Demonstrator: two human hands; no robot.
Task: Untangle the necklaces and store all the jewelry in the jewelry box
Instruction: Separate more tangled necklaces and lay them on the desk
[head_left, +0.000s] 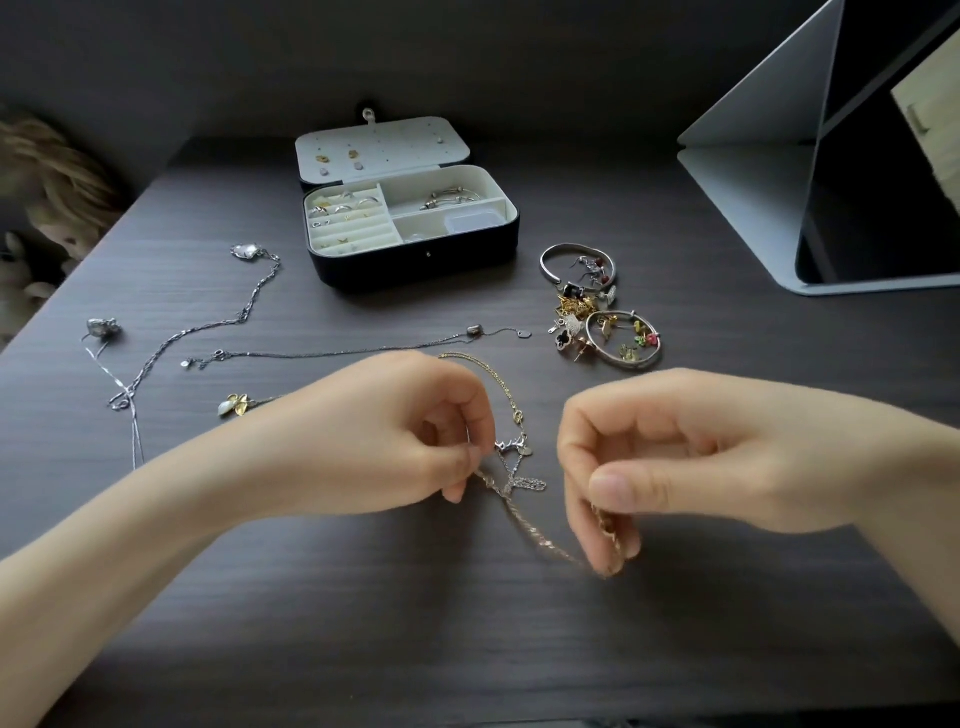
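Both grips pinched the tangled gold chain (530, 530), left grip (415, 431) at the knot (514, 467), right grip (675, 457) lower, over the bench (467, 649), short of the open jewelry box (415, 270); I judged tugging could tighten it.

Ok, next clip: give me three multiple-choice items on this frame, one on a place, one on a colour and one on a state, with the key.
1. Where does the pile of earrings and bangles lie relative to the jewelry box?
A. left of it
B. right of it, nearer the person
C. inside it

2. What colour is the jewelry box's outside?
A. black
B. red
C. white

3. What is the right hand doing?
A. resting open, holding nothing
B. reaching into the box
C. pinching the gold chain

Key:
1 B: the pile sits off the box's front right corner.
2 A: the outer wall is black; only the lining is pale.
3 C: its thumb and fingers pinch the gold chain, which runs to the left hand's grip.
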